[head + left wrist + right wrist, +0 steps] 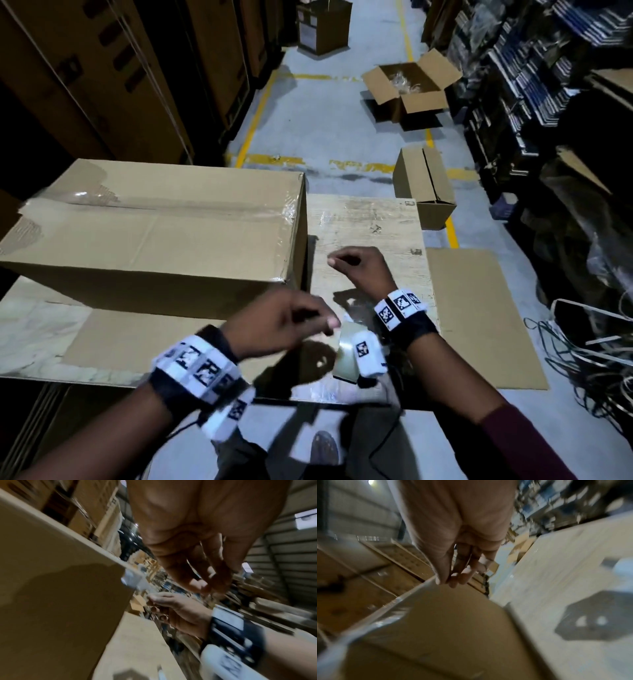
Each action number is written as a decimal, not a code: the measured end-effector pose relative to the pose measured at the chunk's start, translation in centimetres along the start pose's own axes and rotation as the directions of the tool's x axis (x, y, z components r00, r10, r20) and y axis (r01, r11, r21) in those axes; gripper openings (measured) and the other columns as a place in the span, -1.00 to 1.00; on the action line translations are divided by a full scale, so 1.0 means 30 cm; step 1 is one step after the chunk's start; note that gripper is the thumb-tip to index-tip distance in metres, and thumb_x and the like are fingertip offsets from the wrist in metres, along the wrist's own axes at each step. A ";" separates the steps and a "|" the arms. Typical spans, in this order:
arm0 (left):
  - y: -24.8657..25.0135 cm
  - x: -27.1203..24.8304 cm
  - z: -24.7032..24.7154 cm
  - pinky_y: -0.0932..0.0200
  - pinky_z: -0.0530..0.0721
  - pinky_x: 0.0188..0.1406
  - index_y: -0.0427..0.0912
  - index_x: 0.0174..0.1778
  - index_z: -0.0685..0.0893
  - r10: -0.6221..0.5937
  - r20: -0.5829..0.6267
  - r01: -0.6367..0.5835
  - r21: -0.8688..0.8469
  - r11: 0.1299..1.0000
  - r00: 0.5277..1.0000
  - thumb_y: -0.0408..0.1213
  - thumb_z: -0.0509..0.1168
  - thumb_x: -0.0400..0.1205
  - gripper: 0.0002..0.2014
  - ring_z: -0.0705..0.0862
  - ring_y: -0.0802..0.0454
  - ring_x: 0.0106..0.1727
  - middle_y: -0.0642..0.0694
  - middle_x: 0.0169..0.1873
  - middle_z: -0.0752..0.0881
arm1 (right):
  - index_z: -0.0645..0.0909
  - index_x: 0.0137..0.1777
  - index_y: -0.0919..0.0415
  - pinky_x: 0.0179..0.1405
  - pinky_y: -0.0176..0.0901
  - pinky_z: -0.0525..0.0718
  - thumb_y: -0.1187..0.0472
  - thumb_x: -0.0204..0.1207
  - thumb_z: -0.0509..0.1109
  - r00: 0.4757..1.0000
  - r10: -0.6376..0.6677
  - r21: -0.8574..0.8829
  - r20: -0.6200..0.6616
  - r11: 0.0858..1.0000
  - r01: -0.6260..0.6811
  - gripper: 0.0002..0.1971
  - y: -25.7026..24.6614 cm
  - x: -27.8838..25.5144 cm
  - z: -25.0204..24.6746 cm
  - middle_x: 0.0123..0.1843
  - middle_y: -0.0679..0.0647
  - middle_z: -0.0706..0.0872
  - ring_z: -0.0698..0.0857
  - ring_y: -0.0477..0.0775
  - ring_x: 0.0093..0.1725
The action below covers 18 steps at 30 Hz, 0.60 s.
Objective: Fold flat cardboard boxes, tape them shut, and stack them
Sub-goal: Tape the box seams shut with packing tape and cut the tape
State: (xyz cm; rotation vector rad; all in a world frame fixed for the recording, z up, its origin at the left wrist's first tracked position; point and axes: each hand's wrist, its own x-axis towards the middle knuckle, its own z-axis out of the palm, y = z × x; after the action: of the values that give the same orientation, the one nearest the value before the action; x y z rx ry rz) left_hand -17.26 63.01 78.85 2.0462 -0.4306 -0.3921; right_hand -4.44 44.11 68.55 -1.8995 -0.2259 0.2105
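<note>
Tape roll point(345, 356), clear, glossy, near left hand point(284, 325)

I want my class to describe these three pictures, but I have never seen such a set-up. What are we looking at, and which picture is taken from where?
No machine here: a person works with bare hands, wearing one camera on the head and one on each wrist. The wide picture is from the head, looking down; the other two look along each hand at its fingers. On the table stands a large taped cardboard box. The right hand pinches what looks like clear tape trailing from the box's corner. The left hand has its fingertips together; whether it holds anything is too blurred to tell. A pale roll sits between the wrists.
</note>
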 end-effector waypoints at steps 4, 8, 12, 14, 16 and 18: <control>-0.092 0.006 -0.217 0.03 0.73 -0.11 0.09 -0.13 0.85 0.034 -0.406 0.018 0.123 0.992 0.913 0.03 0.42 0.61 -0.85 0.79 0.15 -0.14 0.11 -0.19 0.84 | 0.83 0.01 0.24 -0.14 -0.30 0.69 0.35 0.54 0.57 0.997 -0.009 0.268 0.078 0.963 -0.013 -0.91 -0.153 -0.026 0.145 -0.12 0.13 0.87 0.79 -0.07 -0.15; -0.265 0.034 -0.285 -0.06 0.68 0.07 0.19 -0.08 0.85 -0.041 -0.404 0.134 0.205 0.970 0.914 0.07 0.47 0.52 -0.87 0.72 0.16 -0.03 0.11 -0.16 0.78 | 0.84 -0.02 0.21 0.06 -0.16 0.73 0.36 0.48 0.62 0.992 0.055 0.344 0.112 0.935 -0.090 -0.89 -0.126 -0.088 0.208 -0.16 0.02 0.87 0.80 -0.07 -0.10; -0.301 0.045 -0.266 -0.05 0.68 0.08 0.23 -0.07 0.83 -0.035 -0.415 0.123 0.188 0.974 0.909 0.25 0.44 0.41 -0.71 0.70 0.12 0.00 0.14 -0.18 0.76 | 0.87 -0.03 0.23 0.09 -0.30 0.71 0.30 0.43 0.67 0.991 0.017 0.252 0.130 0.967 -0.049 -0.87 -0.122 -0.138 0.201 -0.12 0.02 0.89 0.83 -0.09 -0.05; -0.303 0.046 -0.268 -0.07 0.68 0.09 0.24 -0.05 0.83 -0.030 -0.417 0.114 0.178 0.977 0.908 0.28 0.47 0.38 -0.69 0.70 0.09 0.01 0.15 -0.20 0.75 | 0.88 -0.06 0.20 0.05 -0.35 0.69 0.27 0.40 0.70 0.992 -0.012 0.189 0.123 0.982 -0.011 -0.87 -0.131 -0.139 0.199 -0.13 -0.01 0.89 0.84 -0.10 -0.05; -0.306 0.044 -0.268 -0.06 0.69 0.08 0.24 -0.03 0.82 -0.030 -0.405 0.110 0.176 0.978 0.914 0.31 0.48 0.34 -0.63 0.68 0.07 0.02 0.14 -0.20 0.73 | 0.88 -0.11 0.17 0.00 -0.40 0.65 0.25 0.38 0.71 0.993 -0.039 0.143 0.109 0.989 0.023 -0.88 -0.134 -0.137 0.199 -0.17 -0.05 0.89 0.84 -0.13 -0.08; -0.305 0.042 -0.263 -0.03 0.69 0.03 0.24 0.00 0.80 -0.019 -0.384 0.101 0.194 0.976 0.923 0.34 0.50 0.31 -0.59 0.66 0.06 0.00 0.13 -0.20 0.71 | 0.88 -0.13 0.15 -0.02 -0.39 0.66 0.23 0.36 0.73 0.993 -0.052 0.106 0.104 0.994 0.041 -0.89 -0.132 -0.136 0.200 -0.19 -0.06 0.88 0.83 -0.13 -0.10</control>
State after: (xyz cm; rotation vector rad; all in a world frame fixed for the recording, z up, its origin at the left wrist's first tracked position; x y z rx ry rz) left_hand -11.36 72.70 74.49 2.2808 -0.1748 0.0239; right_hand -10.12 49.80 70.44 -1.7802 -0.3248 0.2870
